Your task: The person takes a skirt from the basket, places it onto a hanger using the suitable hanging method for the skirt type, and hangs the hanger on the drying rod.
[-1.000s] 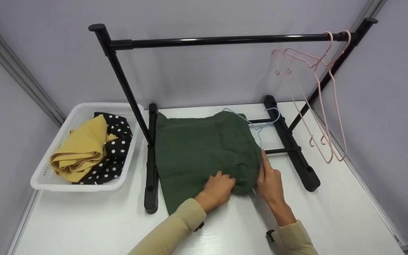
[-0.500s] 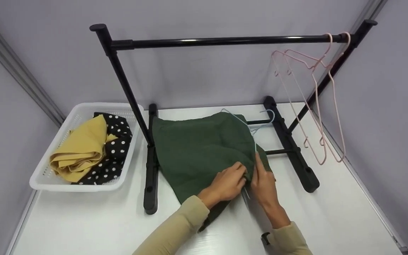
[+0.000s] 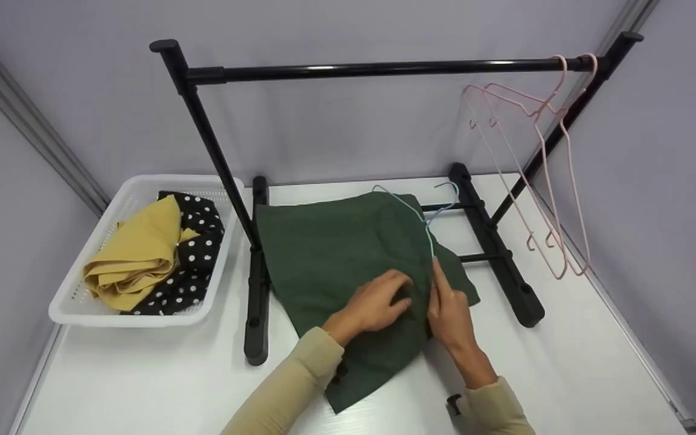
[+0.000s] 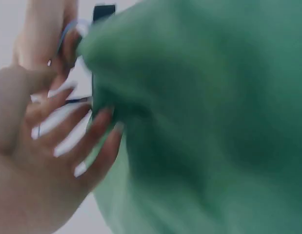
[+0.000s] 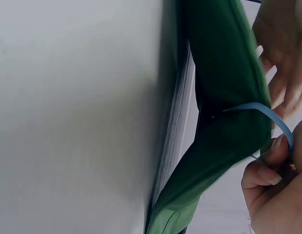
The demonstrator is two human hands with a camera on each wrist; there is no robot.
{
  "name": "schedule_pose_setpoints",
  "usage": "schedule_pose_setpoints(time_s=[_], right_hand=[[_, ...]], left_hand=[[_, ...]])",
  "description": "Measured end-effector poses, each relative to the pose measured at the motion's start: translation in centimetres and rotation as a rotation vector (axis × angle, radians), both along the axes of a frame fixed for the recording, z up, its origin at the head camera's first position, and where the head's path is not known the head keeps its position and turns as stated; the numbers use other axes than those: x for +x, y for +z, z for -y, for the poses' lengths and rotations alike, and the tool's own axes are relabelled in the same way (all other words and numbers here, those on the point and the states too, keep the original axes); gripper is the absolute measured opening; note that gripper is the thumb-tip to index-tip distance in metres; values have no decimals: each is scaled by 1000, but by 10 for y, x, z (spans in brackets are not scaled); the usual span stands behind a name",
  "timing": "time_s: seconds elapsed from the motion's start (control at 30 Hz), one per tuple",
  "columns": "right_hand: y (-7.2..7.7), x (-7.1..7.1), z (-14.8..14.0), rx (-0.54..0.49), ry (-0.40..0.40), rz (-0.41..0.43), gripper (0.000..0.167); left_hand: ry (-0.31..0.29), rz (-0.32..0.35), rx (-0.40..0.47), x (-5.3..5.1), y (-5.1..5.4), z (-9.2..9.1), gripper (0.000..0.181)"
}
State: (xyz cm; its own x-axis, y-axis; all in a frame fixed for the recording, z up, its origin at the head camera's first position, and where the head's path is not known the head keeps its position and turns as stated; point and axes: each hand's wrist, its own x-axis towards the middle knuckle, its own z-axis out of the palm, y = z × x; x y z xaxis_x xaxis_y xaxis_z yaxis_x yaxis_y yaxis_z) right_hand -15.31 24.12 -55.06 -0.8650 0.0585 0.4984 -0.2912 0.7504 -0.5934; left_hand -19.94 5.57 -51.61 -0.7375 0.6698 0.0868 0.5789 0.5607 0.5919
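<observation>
A dark green garment (image 3: 330, 254) lies spread across the rack's base, its lower corner reaching onto the white table. The light blue hanger (image 3: 429, 232) sits along its right edge, hook pointing up and right; part of the hanger is hidden in the cloth. My right hand (image 3: 454, 320) grips the hanger's wire at that edge, and the right wrist view shows the blue wire (image 5: 270, 113) running from the curled fingers into the cloth opening. Over the garment is my left hand (image 3: 375, 303), fingers loosely bent and spread in the left wrist view, holding nothing visible.
A black rack bar (image 3: 348, 70) spans above the work, with two pink hangers (image 3: 546, 151) at its right end. On the left stands a white basket (image 3: 61, 308) with a yellow cloth (image 3: 136, 254) and a black polka-dot cloth (image 3: 200, 260). Rack feet (image 3: 499, 254) flank the garment.
The garment's right part has been drawn over and past the hanger, and its near corner has swung right and nearer. The hanger tilted left with my right hand; my left hand loosened from the cloth.
</observation>
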Motion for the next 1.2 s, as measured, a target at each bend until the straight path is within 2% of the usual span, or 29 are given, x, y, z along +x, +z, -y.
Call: schedule_pose_setpoints(time_s=[0.1,0.17,0.23,0.3,0.4,0.53,0.67,0.8,0.87,0.93,1.03,1.2], right_hand=[[0,0,1,-7,0,-3,47],[-1,0,2,-17,2,-5,47],[-2,1,3,-20,2,2,47],[-3,2,4,-23,5,15,47],[-4,1,5,-21,7,21,47],[-7,-1,5,-20,2,16,47],[-9,-1,7,-20,2,32,48],[-11,1,10,-19,25,66,47],[-11,1,12,-19,42,70,47],[-10,2,14,-24,55,60,47],[-9,2,15,-21,53,35,47],[-4,4,15,-8,55,33,50]], left_hand=[[235,-17,-86,-15,1,10,51],[352,-11,-161,-23,-3,15,54],[423,-9,-221,-29,-9,19,46],[451,-36,-253,-33,-14,22,31],[456,-88,-225,-38,-20,24,15],[455,-115,-119,-43,-22,25,15],[455,-146,-17,-43,-22,23,18],[391,-212,140,-40,-19,19,21],[344,-217,181,-39,-15,17,23],[314,-192,163,-37,-12,17,23],[297,-128,72,-36,-7,20,24],[330,-15,-39,-38,0,36,41]])
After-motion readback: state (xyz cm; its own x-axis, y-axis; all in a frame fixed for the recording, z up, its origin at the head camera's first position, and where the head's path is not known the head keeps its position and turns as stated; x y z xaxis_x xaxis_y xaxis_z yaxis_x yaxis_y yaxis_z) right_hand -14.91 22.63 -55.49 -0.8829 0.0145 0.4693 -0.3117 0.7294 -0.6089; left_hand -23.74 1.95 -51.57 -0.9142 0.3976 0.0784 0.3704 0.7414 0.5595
